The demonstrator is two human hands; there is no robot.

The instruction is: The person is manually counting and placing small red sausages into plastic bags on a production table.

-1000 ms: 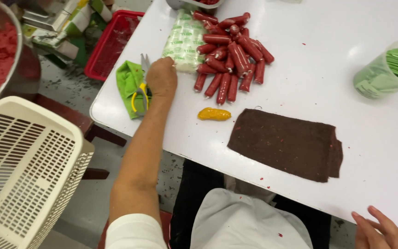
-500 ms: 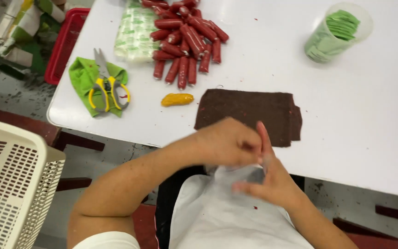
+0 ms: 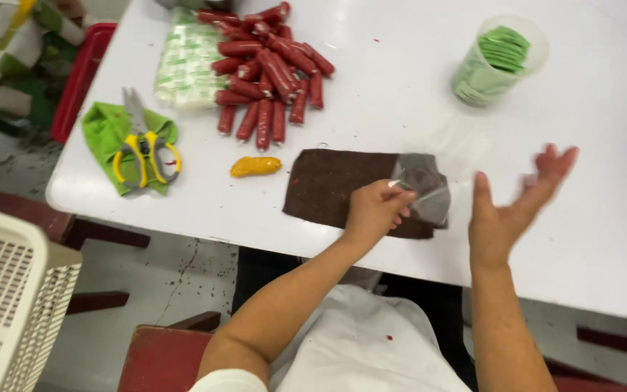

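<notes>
My left hand (image 3: 375, 210) pinches a thin clear plastic sheet (image 3: 426, 189) at its left edge, over the right end of a dark brown flat slab (image 3: 335, 185) on the white table (image 3: 400, 116). The sheet spreads up and to the right, hard to see against the table. My right hand (image 3: 513, 207) is open and blurred, palm up, fingers spread beside the sheet's right side. A pile of red wrapped sausage-like rolls (image 3: 273, 69) lies at the far side. A small yellow lump (image 3: 255, 166) sits left of the slab.
Yellow-handled scissors (image 3: 143, 145) rest on a green cloth (image 3: 110, 134) at the table's left. A stack of clear wrappers with green print (image 3: 183, 65) lies beside the rolls. A clear cup of green packets (image 3: 498, 62) stands at the back right. A cream plastic basket (image 3: 9, 312) and a red crate (image 3: 78, 80) are off the table's left.
Both hands rose from my lap to the table. The left hand now holds the plastic sheet over the brown slab, and the right hand has swung out, open, to the right.
</notes>
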